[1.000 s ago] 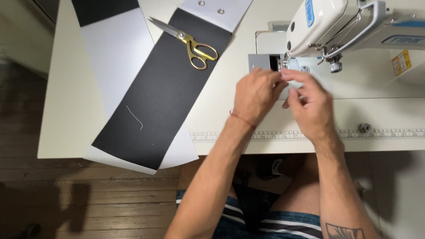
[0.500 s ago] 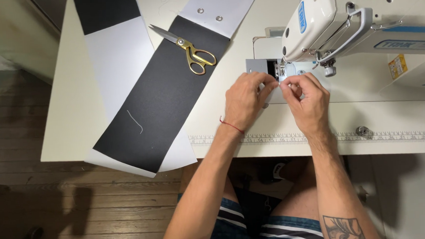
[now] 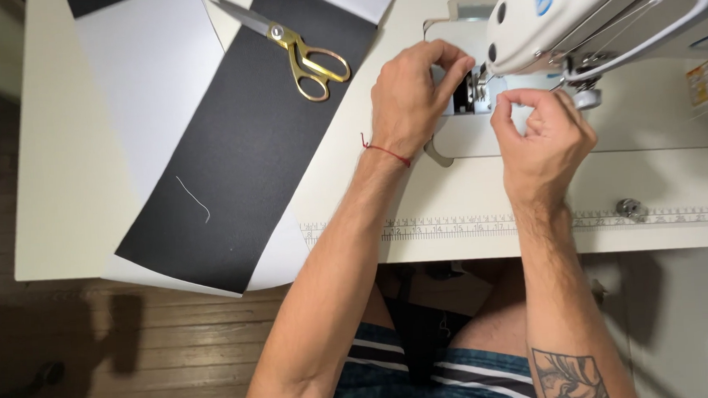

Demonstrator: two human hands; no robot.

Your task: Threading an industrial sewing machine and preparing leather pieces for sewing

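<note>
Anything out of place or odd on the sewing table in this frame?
One small thing: a loose white thread lies on the black fabric strip, which overhangs the table edge. The gold-handled scissors rest on the strip. Both hands are at the needle area.

Even, fairly bright light fell from above on the white table [image 3: 63, 198], leaving the wooden floor [image 3: 176, 354] near the person dim with soft shadows at left, and the picture stayed sharp with slight edge distortion.
</note>
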